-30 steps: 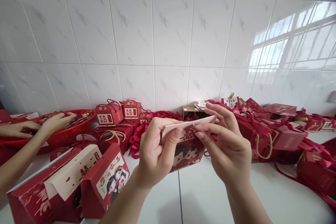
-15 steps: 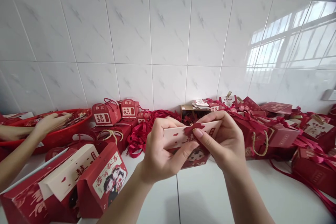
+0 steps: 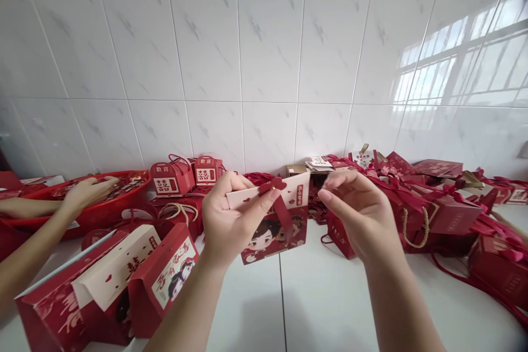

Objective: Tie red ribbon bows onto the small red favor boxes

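While my left hand (image 3: 229,217) is gripping the gift box (image 3: 268,239) above the worktop (image 3: 330,297), its thumb is pressing the flower piece (image 3: 279,183) against the cream flap (image 3: 297,186), and a red ribbon (image 3: 282,213) is hanging down the printed front. My right hand (image 3: 369,214) is hovering just beside the box, fingers loosely curled, the thumb standing apart from the fingertips and nothing visible between them. As I'm judging it, good work here is meaning a firm pinch at the flower but a light touch on the card, so the flap isn't creasing and the ribbon isn't twisting.

Counting up, I'm holding one box, with one flower and one ribbon showing. Three larger boxes (image 3: 115,275) are standing in a row on my left. Two small arched boxes (image 3: 171,180) are showing near the wall. One red basin (image 3: 127,198) is sitting left of them, a co-worker's hand (image 3: 88,195) reaching in. On my right, heaped boxes (image 3: 447,214) are overlapping too much for counting.
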Tool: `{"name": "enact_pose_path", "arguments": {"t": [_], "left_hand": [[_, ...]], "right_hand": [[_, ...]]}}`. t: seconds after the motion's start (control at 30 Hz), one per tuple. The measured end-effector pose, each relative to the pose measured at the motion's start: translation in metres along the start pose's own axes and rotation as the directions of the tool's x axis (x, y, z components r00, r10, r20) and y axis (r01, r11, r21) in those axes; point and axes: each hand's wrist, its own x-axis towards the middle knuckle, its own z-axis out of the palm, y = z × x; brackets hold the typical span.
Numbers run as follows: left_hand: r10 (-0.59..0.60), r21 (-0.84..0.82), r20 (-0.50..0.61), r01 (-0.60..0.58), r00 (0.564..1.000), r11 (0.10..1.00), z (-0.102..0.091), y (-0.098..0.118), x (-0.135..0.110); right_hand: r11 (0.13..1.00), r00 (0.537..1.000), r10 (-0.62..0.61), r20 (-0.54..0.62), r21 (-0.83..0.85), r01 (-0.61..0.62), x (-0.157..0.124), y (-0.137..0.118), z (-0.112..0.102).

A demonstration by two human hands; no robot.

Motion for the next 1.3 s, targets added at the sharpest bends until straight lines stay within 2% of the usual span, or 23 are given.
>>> {"name": "enact_pose_path", "arguments": {"t": [0.13,0.23,0.37,0.5,0.57,0.6,0.67,0.73,0.8,0.87,0.93,1.0,1.1,1.13,1.17,1.23,1.3], "left_hand": [[0.014,0.102,-0.153,0.001,0.988,0.995,-0.001,-0.005,0.004],[0.027,0.125,-0.183,-0.004,0.983,0.992,0.000,-0.007,0.003],[0.107,0.141,-0.169,-0.083,0.980,0.987,0.001,-0.007,0.002],[0.087,0.137,-0.165,-0.065,0.983,0.988,0.001,-0.006,0.002],[0.051,0.125,-0.135,-0.034,0.990,0.992,0.003,-0.004,0.000],[0.041,0.115,-0.112,-0.028,0.993,0.993,0.004,-0.002,-0.001],[0.054,0.102,-0.052,-0.048,0.997,0.994,0.007,0.000,-0.005],[0.119,0.077,0.054,-0.123,0.991,0.989,0.008,0.001,-0.009],[0.222,0.032,0.180,-0.231,0.958,0.972,0.009,0.001,-0.010],[0.329,-0.006,0.286,-0.342,0.900,0.940,0.008,0.000,-0.010],[0.407,-0.003,0.345,-0.433,0.846,0.902,0.006,0.001,-0.008],[0.458,0.005,0.375,-0.495,0.806,0.869,0.004,0.005,-0.006],[0.500,-0.014,0.394,-0.538,0.772,0.843,0.002,0.012,-0.007],[0.511,-0.022,0.397,-0.549,0.762,0.836,0.002,0.014,-0.007],[0.522,-0.031,0.400,-0.558,0.753,0.829,0.002,0.016,-0.008],[0.540,-0.061,0.396,-0.566,0.743,0.822,0.001,0.019,-0.009],[0.541,-0.105,0.379,-0.547,0.751,0.831,-0.001,0.019,-0.009]], "right_hand": [[0.936,0.991,0.038,0.128,-0.353,0.010,-0.006,0.000,0.011],[0.867,0.990,0.060,0.128,-0.498,0.012,-0.010,0.007,0.029],[0.844,0.992,0.057,0.109,-0.536,0.010,-0.010,0.011,0.036],[0.895,0.986,0.149,0.074,-0.433,-0.103,-0.007,0.003,0.017],[0.917,0.985,0.169,0.010,-0.369,-0.154,-0.005,0.000,0.006],[0.922,0.989,0.140,-0.037,-0.360,-0.144,-0.004,0.000,0.001],[0.922,0.987,-0.021,-0.159,-0.386,-0.042,-0.002,0.000,-0.007],[0.901,0.946,-0.222,-0.237,-0.420,0.106,-0.002,0.000,-0.013],[0.906,0.923,-0.303,-0.239,-0.372,0.201,-0.003,-0.004,-0.016],[0.941,0.939,-0.274,-0.207,-0.260,0.217,-0.005,-0.011,-0.017],[0.962,0.942,-0.252,-0.221,-0.165,0.219,-0.008,-0.018,-0.015],[0.959,0.913,-0.283,-0.295,-0.121,0.258,-0.011,-0.024,-0.010],[0.920,0.844,-0.389,-0.368,-0.111,0.376,-0.014,-0.025,-0.003],[0.908,0.834,-0.416,-0.362,-0.113,0.403,-0.015,-0.023,-0.003],[0.905,0.844,-0.423,-0.329,-0.105,0.412,-0.016,-0.022,-0.003],[0.925,0.906,-0.380,-0.187,-0.064,0.375,-0.019,-0.020,-0.007],[0.952,0.953,-0.304,0.010,-0.021,0.304,-0.023,-0.023,-0.012]]}}
